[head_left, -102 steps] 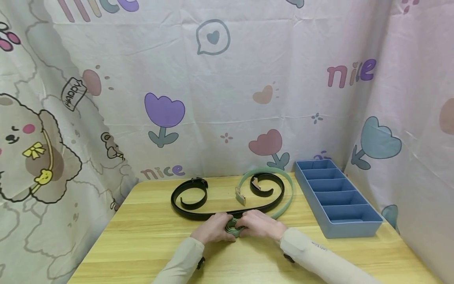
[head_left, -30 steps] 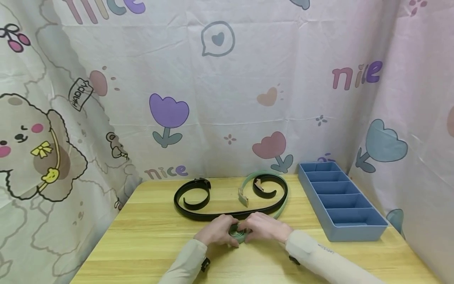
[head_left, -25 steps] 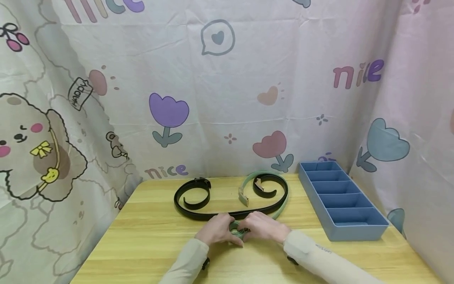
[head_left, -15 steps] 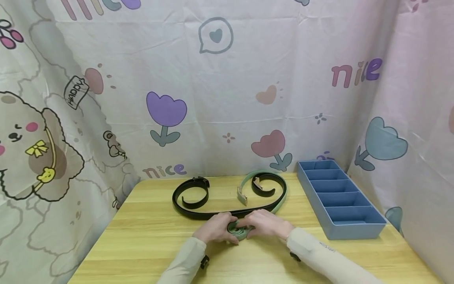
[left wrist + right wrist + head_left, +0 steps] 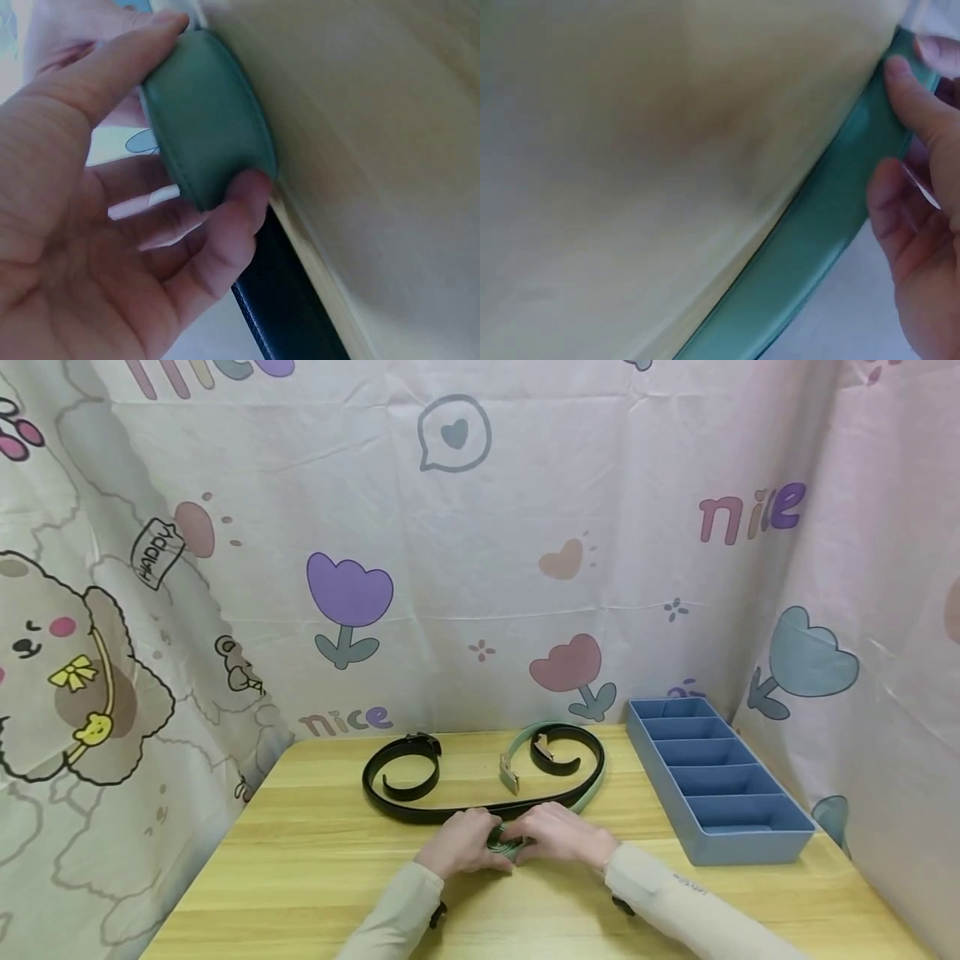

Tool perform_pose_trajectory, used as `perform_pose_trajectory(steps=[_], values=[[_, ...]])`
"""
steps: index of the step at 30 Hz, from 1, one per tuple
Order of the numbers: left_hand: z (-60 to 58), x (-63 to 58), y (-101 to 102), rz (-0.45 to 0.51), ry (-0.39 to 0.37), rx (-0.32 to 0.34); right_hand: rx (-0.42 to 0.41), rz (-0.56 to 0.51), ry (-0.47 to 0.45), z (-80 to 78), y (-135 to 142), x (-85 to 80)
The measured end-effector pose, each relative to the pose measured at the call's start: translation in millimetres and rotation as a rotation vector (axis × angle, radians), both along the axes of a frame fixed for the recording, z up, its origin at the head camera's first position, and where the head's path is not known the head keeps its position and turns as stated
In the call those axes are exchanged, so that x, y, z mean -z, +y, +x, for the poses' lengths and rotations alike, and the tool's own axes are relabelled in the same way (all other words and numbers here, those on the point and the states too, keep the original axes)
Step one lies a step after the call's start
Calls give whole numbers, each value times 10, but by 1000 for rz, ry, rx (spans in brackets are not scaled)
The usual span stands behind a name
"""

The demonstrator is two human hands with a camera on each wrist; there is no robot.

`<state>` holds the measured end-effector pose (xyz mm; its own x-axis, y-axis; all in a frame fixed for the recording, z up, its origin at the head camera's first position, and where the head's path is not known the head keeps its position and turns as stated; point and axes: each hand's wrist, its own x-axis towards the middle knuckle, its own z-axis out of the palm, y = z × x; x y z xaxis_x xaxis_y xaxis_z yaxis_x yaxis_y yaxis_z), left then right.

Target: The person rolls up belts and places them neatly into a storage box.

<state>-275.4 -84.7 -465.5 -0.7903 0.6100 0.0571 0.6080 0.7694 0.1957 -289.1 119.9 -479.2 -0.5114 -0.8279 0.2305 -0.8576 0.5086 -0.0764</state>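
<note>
At the near middle of the table a green belt (image 5: pixel 505 843) is partly rolled into a coil between both hands. My left hand (image 5: pixel 462 843) holds the coil's left side, thumb and fingers on its outer face. In the left wrist view the green strap (image 5: pixel 206 112) stands on edge between thumb and fingertip. My right hand (image 5: pixel 561 837) pinches the right side, where the unrolled strap (image 5: pixel 802 240) runs off in the right wrist view. That strap curves back to a gold-toned buckle (image 5: pixel 510 774). Fingers hide part of the coil.
Black belting (image 5: pixel 450 816) lies behind the hands, curled at both ends, with a dark buckle (image 5: pixel 423 743) left and a gold-toned buckle (image 5: pixel 543 747) right. One belt or two, I cannot tell. A blue divided box (image 5: pixel 746 847) stands at right. A printed curtain (image 5: pixel 450 568) hangs behind.
Since the earliest frame the green belt's loose loop has become smaller and drawn in against the black belting at right. Both hands stay at the coil, with small finger shifts.
</note>
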Motion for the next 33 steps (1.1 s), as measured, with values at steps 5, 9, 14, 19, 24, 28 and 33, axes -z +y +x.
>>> perform_pose_trajectory(steps=[5, 9, 14, 19, 24, 28, 33], values=[[-19, -45, -25, 14, -89, 69, 10, 23, -85, 12, 24, -47], [-5, -42, -35, 25, -89, 37, -12, 13, -2, 6, -12, -37], [16, -10, -21, 65, -64, -35, -6, 1, 108, -7, -34, 15], [-15, -18, -18, 10, -46, 9, 5, 31, 84, -23, 34, 19], [-55, -32, -31, 1, -85, 84, 22, 62, 2, -35, 98, -14], [-47, -20, -19, 3, -92, 87, 5, 48, 2, -36, 92, -11], [-11, 7, 64, 38, -46, -8, -15, -5, 42, -29, 59, 5]])
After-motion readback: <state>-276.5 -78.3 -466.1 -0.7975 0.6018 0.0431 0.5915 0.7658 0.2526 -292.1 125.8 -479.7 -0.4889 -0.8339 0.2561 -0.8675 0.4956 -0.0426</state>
